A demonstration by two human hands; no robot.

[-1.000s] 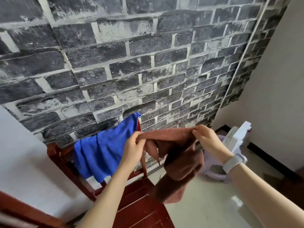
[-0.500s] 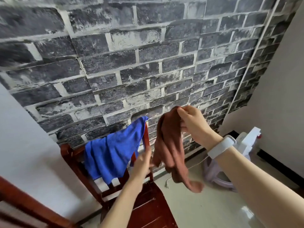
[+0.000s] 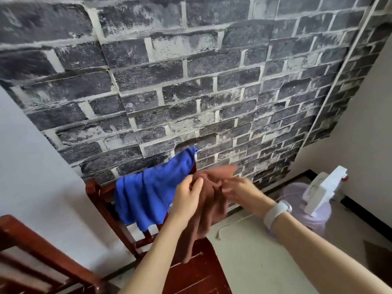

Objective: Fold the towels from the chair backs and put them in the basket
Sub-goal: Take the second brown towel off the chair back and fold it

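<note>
A brown towel [image 3: 209, 206] hangs bunched in the air above the seat of a dark red wooden chair [image 3: 101, 200]. My left hand [image 3: 186, 198] pinches its upper left part. My right hand [image 3: 241, 194], blurred by motion, holds its upper right part close beside the left hand. A blue towel [image 3: 152, 192] is draped over the chair's back, just left of my hands. No basket is in view.
A brick-patterned wall stands right behind the chair. A second red chair [image 3: 31, 251] fills the lower left corner. On the floor at right sit a pale purple bucket [image 3: 316, 217] and a white fan-like device [image 3: 322, 189]. A thin cord [image 3: 231, 223] lies on the floor.
My right hand has come down from its raised position with the brown towel. My left hand has risen from the chair and taken hold of the towel, so both hands now meet on it.
</note>
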